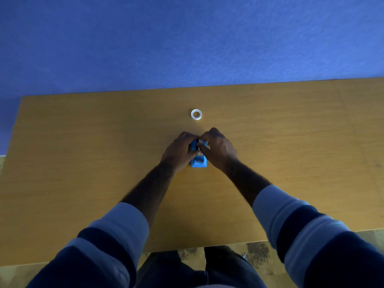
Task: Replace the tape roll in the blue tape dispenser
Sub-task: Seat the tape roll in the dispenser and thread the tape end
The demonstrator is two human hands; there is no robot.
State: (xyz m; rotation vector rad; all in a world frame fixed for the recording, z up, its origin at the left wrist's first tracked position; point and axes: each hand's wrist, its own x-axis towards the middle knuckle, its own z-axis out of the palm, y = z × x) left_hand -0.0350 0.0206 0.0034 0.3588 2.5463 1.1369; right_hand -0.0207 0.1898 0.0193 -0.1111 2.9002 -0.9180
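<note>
The blue tape dispenser [198,161] is sitting between the 2 hands: the left hand [180,152] is gripping its left side, while the right hand [218,150] is pinching at its top. Beyond the fingertips, well apart, a white tape roll [196,114] is lying flat on the wooden table [83,152], which is backing onto a blue wall [187,38].

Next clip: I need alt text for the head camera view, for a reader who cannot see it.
Both hands, left hand and right hand, close around a small blue tape dispenser on a wooden table, fingers working at its top. A white tape roll lies flat on the table just beyond, untouched. Striped sleeves frame the view; a blue wall stands behind.
</note>
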